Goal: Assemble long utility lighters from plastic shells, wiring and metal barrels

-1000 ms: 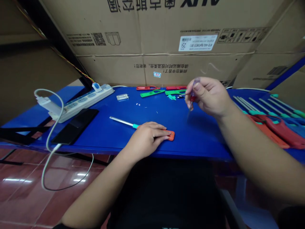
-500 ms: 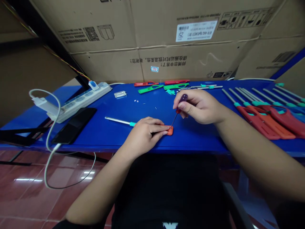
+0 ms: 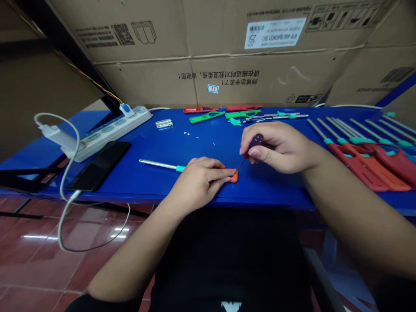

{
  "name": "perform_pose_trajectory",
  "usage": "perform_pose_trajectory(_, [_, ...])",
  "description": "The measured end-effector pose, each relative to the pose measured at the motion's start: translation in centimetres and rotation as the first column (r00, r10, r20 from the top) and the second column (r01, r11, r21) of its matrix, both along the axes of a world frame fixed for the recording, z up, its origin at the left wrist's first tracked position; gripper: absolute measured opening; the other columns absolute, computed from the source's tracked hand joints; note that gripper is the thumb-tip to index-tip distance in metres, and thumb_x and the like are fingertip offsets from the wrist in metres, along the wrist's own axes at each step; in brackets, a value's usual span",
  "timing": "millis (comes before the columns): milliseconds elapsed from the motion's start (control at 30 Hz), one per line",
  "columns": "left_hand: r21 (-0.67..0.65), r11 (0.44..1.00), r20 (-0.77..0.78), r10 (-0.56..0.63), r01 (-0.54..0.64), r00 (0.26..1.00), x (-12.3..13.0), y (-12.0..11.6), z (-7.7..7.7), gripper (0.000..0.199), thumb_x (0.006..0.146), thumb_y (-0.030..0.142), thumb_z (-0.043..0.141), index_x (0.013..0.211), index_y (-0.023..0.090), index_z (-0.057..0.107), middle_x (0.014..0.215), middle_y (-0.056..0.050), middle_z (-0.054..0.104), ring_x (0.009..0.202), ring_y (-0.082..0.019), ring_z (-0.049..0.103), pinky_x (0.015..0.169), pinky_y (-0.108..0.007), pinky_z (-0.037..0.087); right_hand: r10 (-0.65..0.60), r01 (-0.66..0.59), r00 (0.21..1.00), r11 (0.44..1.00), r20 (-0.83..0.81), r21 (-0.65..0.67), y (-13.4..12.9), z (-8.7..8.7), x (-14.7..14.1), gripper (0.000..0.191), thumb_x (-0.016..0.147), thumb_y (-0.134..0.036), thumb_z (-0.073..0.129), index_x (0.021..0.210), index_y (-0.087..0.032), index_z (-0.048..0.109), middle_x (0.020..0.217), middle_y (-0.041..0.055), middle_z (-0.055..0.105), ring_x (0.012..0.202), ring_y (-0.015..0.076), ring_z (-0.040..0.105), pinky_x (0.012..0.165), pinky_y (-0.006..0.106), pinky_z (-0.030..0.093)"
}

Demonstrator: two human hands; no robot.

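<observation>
While my left hand (image 3: pixel 198 184) holds the orange part (image 3: pixel 234 176) down on the blue table (image 3: pixel 276 193), my right hand (image 3: pixel 282 147) pinches a small screwdriver (image 3: pixel 252 145) with its tip at that part.

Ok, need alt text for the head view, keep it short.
A person's right hand pinches a small dark-red-handled screwdriver, its tip at an orange plastic piece that the left hand holds down on a blue table. Green plastic handles and metal rods with teal collars lie farther along, near a white power strip.
</observation>
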State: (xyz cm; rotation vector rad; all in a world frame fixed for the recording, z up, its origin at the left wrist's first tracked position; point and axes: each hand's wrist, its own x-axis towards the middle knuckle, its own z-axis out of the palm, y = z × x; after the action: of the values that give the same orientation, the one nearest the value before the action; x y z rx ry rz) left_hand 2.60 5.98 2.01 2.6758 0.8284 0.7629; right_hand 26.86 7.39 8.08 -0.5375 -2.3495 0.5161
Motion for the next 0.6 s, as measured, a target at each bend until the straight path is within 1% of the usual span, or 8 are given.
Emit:
perform_pose_trajectory(100, [-0.037,0.999,0.009,-0.010,0.010,1.000,0.1,0.0,0.2,0.022,0.098,0.030,0.060,0.115,0.027,0.075,0.110,-0.003,0.074,0.095,-0.019,0.067,0.085,-0.036,0.048,-0.079,0.078,0.997,0.996,0.025,0.047,0.0,-0.2,0.0,0.012,0.095,-0.029,0.059,0.103,-0.020,0.060,0.087,0.0016,0.066,0.072,0.0125,0.062,0.065,0.025,0.047])
perform_pose_trajectory(200, [-0.062,0.998,0.007,0.025,-0.024,1.000,0.2,-0.1,0.4,0.025,0.097,0.035,0.061,0.116,0.022,0.071,0.111,-0.003,0.074,0.098,-0.020,0.067,0.089,-0.038,0.047,-0.185,0.185,0.983,0.983,-0.016,0.000,-0.1,-0.4,0.0,0.022,0.090,-0.033,0.066,0.106,-0.020,0.059,0.086,0.0004,0.066,0.068,0.0129,0.061,0.062,0.025,0.046])
perform_pose_trajectory(300, [-0.070,0.997,-0.020,0.034,-0.035,0.999,0.2,-0.1,0.5,0.025,0.098,0.037,0.060,0.116,0.022,0.069,0.112,-0.003,0.074,0.100,-0.021,0.066,0.091,-0.038,0.046,-0.361,0.355,0.928,0.932,0.091,0.078,-0.5,0.4,-0.7,0.026,0.085,-0.045,0.069,0.084,-0.020,0.061,0.065,-0.0028,0.060,0.055,0.0125,0.054,0.056,0.027,0.039])
perform_pose_trajectory(333, [-0.070,0.997,-0.029,0.028,-0.030,0.999,0.2,-0.1,0.5,0.024,0.098,0.037,0.059,0.115,0.023,0.070,0.111,-0.003,0.074,0.100,-0.021,0.065,0.091,-0.038,0.046,-0.447,0.427,0.881,0.892,0.157,0.147,-0.7,0.9,-1.1,0.032,0.086,-0.050,0.066,0.074,-0.020,0.060,0.059,-0.0027,0.056,0.052,0.0126,0.050,0.055,0.028,0.036])
perform_pose_trajectory(400, [-0.071,0.997,-0.042,0.021,-0.024,0.999,0.2,0.0,0.5,0.023,0.099,0.035,0.058,0.114,0.024,0.070,0.111,-0.002,0.073,0.101,-0.020,0.065,0.092,-0.038,0.046,-0.623,0.550,0.731,0.779,0.279,0.300,-1.1,2.3,-2.1,0.050,0.092,-0.057,0.052,0.059,-0.020,0.057,0.050,-0.0002,0.049,0.049,0.0137,0.046,0.054,0.030,0.029])
perform_pose_trajectory(467, [-0.074,0.997,-0.050,0.025,-0.029,0.998,0.2,0.0,0.5,0.022,0.098,0.034,0.059,0.115,0.024,0.070,0.111,-0.003,0.073,0.100,-0.020,0.064,0.092,-0.038,0.046,-0.719,0.587,0.587,0.695,0.373,0.415,-1.4,3.8,-3.0,0.061,0.097,-0.057,0.036,0.056,-0.019,0.059,0.049,0.0028,0.046,0.050,0.0154,0.044,0.054,0.031,0.023])
perform_pose_trajectory(533, [-0.075,0.997,-0.057,0.029,-0.034,0.998,0.3,0.0,0.5,0.022,0.098,0.033,0.058,0.114,0.025,0.070,0.111,-0.004,0.072,0.101,-0.021,0.064,0.092,-0.039,0.046,-0.710,0.548,0.532,0.704,0.461,0.452,-1.4,5.2,-3.6,0.055,0.097,-0.049,0.036,0.057,-0.019,0.060,0.050,0.0039,0.045,0.050,0.0150,0.040,0.053,0.031,0.020])
perform_pose_trajectory(600, [-0.074,0.997,-0.059,0.032,-0.036,0.998,0.3,0.0,0.5,0.022,0.099,0.033,0.058,0.115,0.025,0.071,0.112,-0.004,0.072,0.101,-0.022,0.064,0.092,-0.039,0.047,-0.634,0.490,0.531,0.771,0.562,0.407,-1.2,6.2,-3.7,0.044,0.092,-0.041,0.044,0.057,-0.019,0.058,0.049,0.0032,0.045,0.047,0.0134,0.034,0.051,0.032,0.020])
